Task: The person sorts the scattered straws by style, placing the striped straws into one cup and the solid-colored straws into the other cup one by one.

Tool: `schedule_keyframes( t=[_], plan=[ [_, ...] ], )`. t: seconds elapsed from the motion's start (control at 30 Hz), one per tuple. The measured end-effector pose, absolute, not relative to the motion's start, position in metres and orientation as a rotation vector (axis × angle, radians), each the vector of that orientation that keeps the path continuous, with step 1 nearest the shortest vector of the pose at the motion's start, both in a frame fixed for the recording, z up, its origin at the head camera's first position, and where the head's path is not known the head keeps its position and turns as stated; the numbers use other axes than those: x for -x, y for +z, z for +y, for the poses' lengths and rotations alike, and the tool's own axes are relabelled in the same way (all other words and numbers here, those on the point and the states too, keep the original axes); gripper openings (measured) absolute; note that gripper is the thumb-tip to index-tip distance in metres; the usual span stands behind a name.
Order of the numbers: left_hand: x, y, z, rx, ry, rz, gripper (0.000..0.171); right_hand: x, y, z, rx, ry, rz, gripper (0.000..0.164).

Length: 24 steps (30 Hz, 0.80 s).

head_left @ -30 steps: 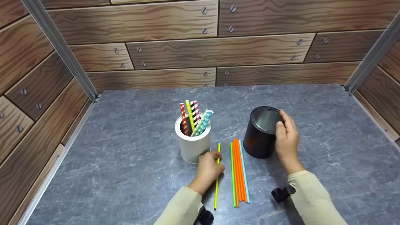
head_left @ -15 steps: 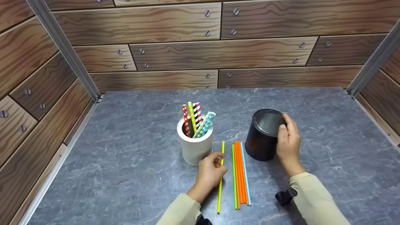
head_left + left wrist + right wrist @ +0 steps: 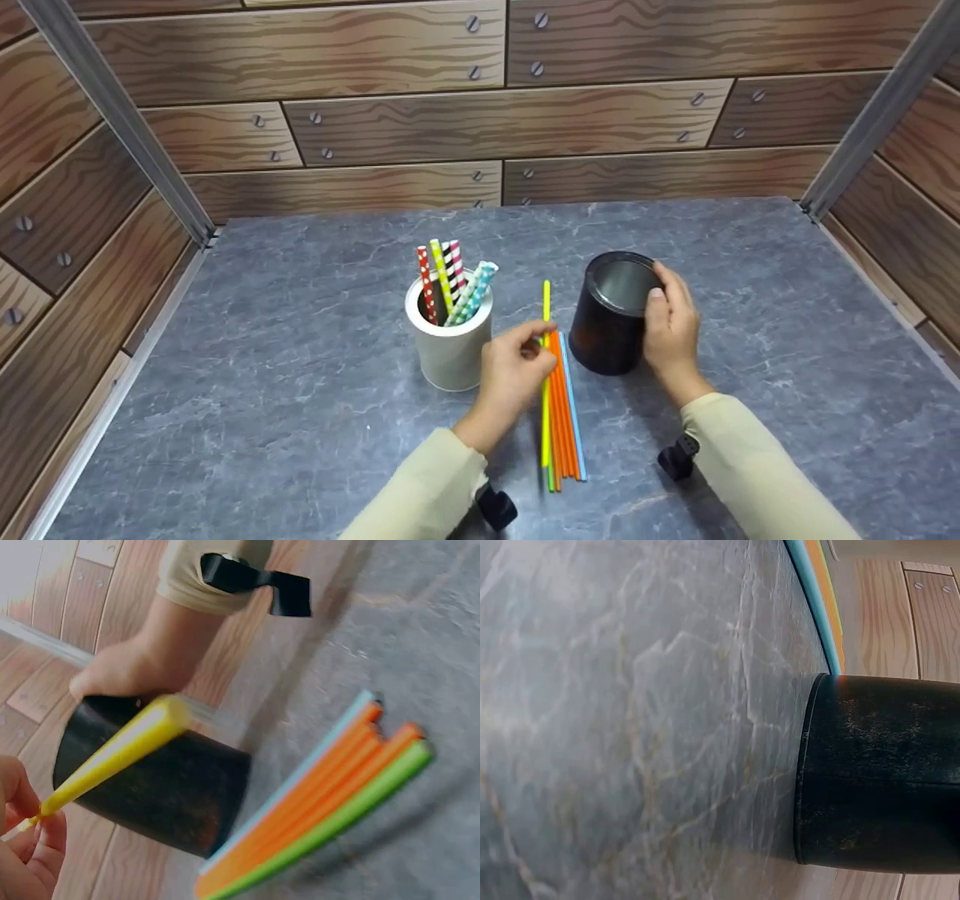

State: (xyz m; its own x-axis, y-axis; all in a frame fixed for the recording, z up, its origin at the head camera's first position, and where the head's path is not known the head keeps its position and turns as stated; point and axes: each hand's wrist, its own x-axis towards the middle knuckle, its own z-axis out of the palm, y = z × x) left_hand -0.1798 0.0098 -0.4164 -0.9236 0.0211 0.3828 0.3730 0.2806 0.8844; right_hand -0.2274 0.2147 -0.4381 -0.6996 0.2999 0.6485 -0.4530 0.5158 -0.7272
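Between thumb and fingers, my left hand (image 3: 516, 367) pinches a yellow straw (image 3: 546, 300), lifted above the table in the left wrist view. Below it lies a row of plain straws: several orange straws (image 3: 561, 420), with a blue straw (image 3: 572, 409) on the right side and a green straw (image 3: 375, 802) on the left. My right hand (image 3: 671, 337) holds the black cylindrical can (image 3: 606, 337) by its right side, fingertips at the rim. The can stands upright, and its visible interior shows no straws. In the right wrist view the can's dark wall (image 3: 877, 772) shows, but no fingers.
Left of my left hand stands a white can (image 3: 452, 356) holding several patterned straws (image 3: 442, 281), dotted and striped. The grey marbled table (image 3: 300, 360) is enclosed by wood-patterned walls (image 3: 390, 127) at the back and sides.
The yellow straw has come up off the table in my left hand and moved right and away, now over the row of straws. The right hand still holds the black can.
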Motion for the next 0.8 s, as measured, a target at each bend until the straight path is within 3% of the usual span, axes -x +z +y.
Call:
schedule_keyframes(
  t=[0.47, 0.8],
  plan=[
    [0.205, -0.347, 0.023, 0.596, -1.520, -1.916, 0.024, 0.226, -0.437, 0.214, -0.137, 1.213, -1.972, 0.037],
    [0.217, -0.308, 0.030, 0.604, -1.574, -1.739, 0.020, 0.228, -0.439, 0.214, -0.139, 1.205, -1.970, 0.038]
  ],
)
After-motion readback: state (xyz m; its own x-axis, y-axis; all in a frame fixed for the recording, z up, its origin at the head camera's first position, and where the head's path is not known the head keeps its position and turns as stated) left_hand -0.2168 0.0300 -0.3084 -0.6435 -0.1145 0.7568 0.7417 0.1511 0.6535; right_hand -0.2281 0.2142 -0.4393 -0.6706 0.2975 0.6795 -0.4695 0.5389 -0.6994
